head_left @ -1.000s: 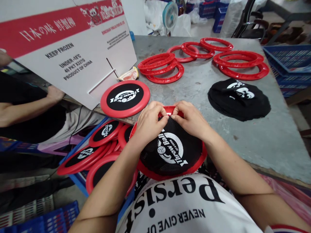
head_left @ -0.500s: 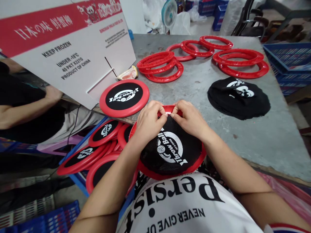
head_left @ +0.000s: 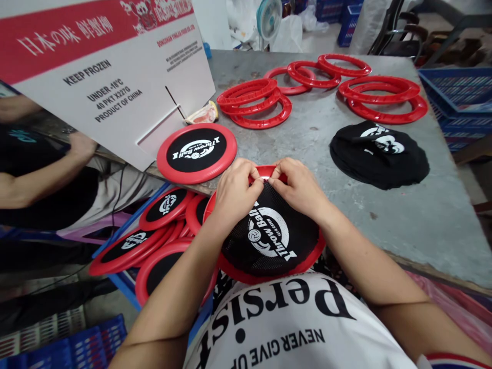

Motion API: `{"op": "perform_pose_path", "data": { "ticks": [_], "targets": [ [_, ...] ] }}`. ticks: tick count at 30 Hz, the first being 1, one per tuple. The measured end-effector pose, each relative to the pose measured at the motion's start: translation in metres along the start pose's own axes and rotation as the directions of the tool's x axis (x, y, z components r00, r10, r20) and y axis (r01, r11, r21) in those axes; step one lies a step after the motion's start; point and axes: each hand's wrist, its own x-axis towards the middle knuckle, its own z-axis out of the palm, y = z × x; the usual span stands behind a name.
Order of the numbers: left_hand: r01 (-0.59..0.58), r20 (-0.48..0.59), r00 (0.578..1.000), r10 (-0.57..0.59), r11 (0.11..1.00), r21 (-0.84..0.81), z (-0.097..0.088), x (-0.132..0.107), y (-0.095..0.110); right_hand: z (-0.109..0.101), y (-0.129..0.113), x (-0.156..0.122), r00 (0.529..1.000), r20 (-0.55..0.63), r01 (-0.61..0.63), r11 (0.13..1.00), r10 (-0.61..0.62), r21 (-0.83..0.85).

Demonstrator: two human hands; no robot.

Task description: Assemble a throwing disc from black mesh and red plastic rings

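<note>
A red ring with a black mesh disc (head_left: pixel 269 236) printed "Throw Ball" rests against my chest at the table's near edge. My left hand (head_left: pixel 234 192) and my right hand (head_left: pixel 300 187) meet at its far rim. Both are closed, fingertips pinching the mesh edge where it meets the red ring. A finished red-rimmed disc (head_left: pixel 197 152) lies flat on the table just left of my hands.
Several empty red rings (head_left: pixel 255 102) lie across the far table, and a pile of black mesh discs (head_left: pixel 378 154) sits at right. Finished discs (head_left: pixel 154 241) fill a blue crate below left. A cardboard sheet (head_left: pixel 107 77) leans at left, another person's arm (head_left: pixel 42 174) beneath it.
My hands stay pinched at the far rim with only tiny finger shifts. The view has drifted slightly.
</note>
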Motion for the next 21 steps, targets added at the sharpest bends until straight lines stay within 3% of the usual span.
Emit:
{"op": "perform_pose_path", "data": {
  "ticks": [10, 21],
  "targets": [
    [-0.058, 0.015, 0.998, 0.059, 0.997, -0.049, -0.0035, -0.0032, -0.0057, -0.0016, 0.0023, -0.0007, 0.999, 0.005, 0.031, 0.998, -0.031, 0.057],
    [-0.047, 0.021, 0.999, 0.048, 0.998, -0.037, -0.0002, -0.0002, 0.0018, -0.0010, 0.0045, -0.0040, 0.999, -0.045, -0.006, 0.999, 0.008, 0.041]
  ]
}}
